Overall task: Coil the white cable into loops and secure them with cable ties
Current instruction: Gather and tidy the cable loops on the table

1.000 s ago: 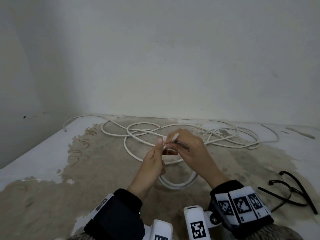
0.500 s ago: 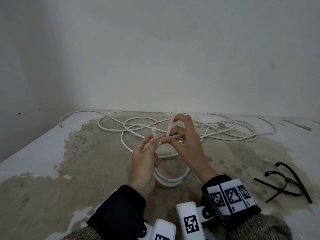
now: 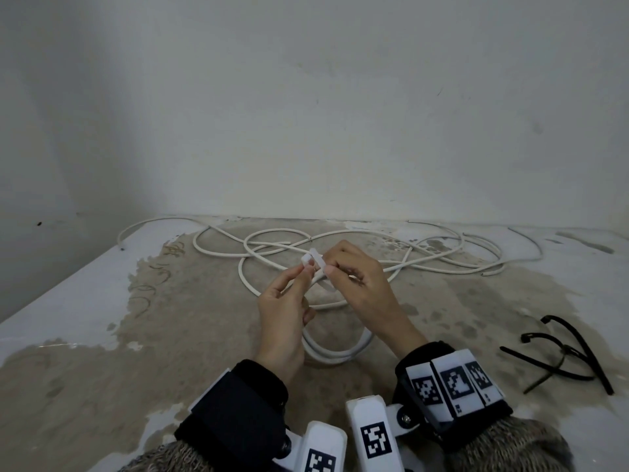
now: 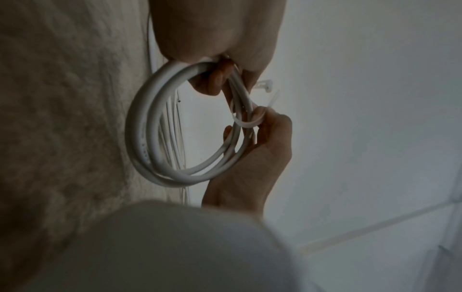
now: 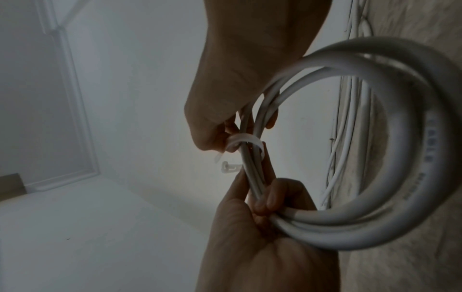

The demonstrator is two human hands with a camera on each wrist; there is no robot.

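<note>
A: Starting at the left, what lies on the table (image 3: pixel 85 301)?

B: The loose end of the white cable (image 3: pixel 218 248) curves along the far left edge, then runs right in slack tangled curves across the worn brown patch toward the wall (image 3: pixel 306 114).

A: And the left hand (image 3: pixel 282 318)?

B: It is raised above the table, thumb and forefinger pinching the head end of a white cable tie (image 3: pixel 311 259). The left wrist view shows its other fingers curled round the gathered strands of the coil (image 4: pixel 150 138), so it grasps both.

A: Where is the coil?

B: Hanging between the two hands, several loops bunched together, its lower arc near the table just in front of the wrists. The rest of the cable trails off it to the far side.

A: The tie?

B: In the right wrist view the tie (image 5: pixel 246 139) wraps around the bunched strands; its head and its tail tip stand apart, not joined.

A: The right hand (image 3: pixel 360 284)?

B: Fingers curled, pinching the tie's tail end just beside the left fingertips. In the right wrist view its fingers (image 5: pixel 272 195) also clasp the strands.

A: Farther right?

B: More cable curves reach the far right, and several black cable ties (image 3: pixel 571 352) lie in a loose heap near the right edge, well apart from the hands.
</note>
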